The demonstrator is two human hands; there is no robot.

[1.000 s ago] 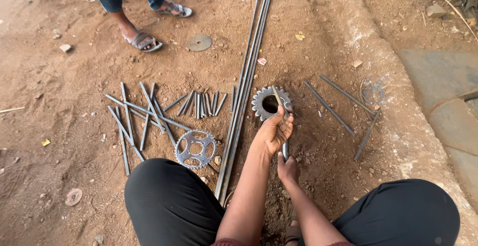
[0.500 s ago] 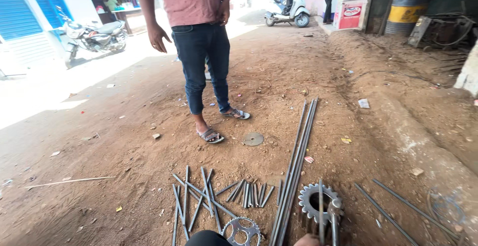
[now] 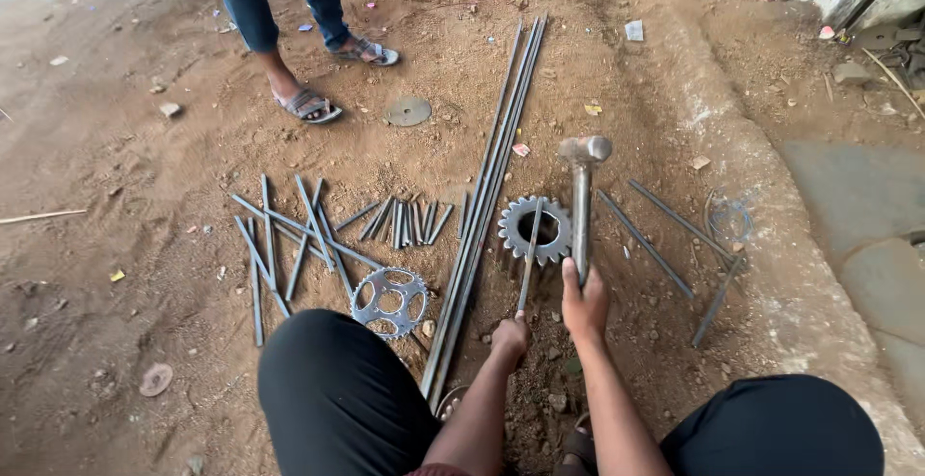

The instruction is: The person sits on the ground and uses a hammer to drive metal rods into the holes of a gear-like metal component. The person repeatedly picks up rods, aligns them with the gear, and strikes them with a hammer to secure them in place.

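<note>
The dirt ground [image 3: 145, 245] carries everything here, with another person's legs in sandals [image 3: 306, 105] standing at its far side. A bundle of long steel rods [image 3: 491, 177] runs from the far ground down to the seated person's knees, and shorter cut rods [image 3: 299, 235] lie scattered to its left, a few more [image 3: 646, 245] to its right. A flat sprocket [image 3: 388, 301] lies near the left knee, and a thick toothed gear [image 3: 536, 230] sits just right of the long bundle. The right hand [image 3: 584, 303] is closed around the handle of a hammer [image 3: 581, 206], whose head is raised beyond the gear. The left hand [image 3: 509, 336] is closed on the near end of a thin rod [image 3: 529, 254], whose far end rests across the gear. Judging by this, the step in hand is striking the thin rod where it lies over the gear; the next move would call for bringing the hammer head down squarely on the rod while the left hand keeps it steady and clear of the blow
</note>
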